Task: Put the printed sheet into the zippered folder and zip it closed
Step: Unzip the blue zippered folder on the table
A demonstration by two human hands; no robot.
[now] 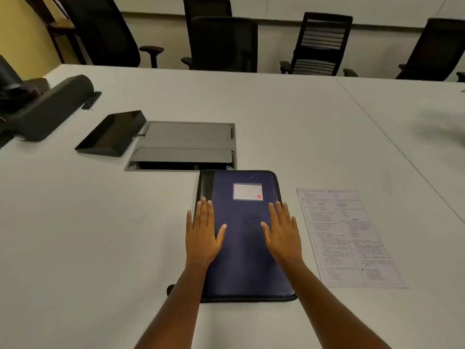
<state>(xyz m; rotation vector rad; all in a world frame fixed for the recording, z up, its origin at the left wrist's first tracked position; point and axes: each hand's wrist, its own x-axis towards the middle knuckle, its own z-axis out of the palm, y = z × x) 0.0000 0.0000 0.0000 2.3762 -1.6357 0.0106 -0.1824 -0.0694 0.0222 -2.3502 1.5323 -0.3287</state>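
Table point(276, 109): zippered folder point(242, 250), label point(247, 191) unreadable; printed sheet point(349, 238) beside.

Nothing I could read. The printed sheet point(349, 238) carried two columns of boxed print, all too small and blurred for me to make out a word. The white label point(248, 191) on the zippered folder point(241, 248) showed faint lines and a red square point(259, 196) at its lower right corner; no letters resolved.

A white table point(75, 235) carried a blue zippered folder point(241, 260) at centre, a printed sheet point(349, 238) just right of it, and, upper left, a black slab point(110, 133), possibly a tablet.
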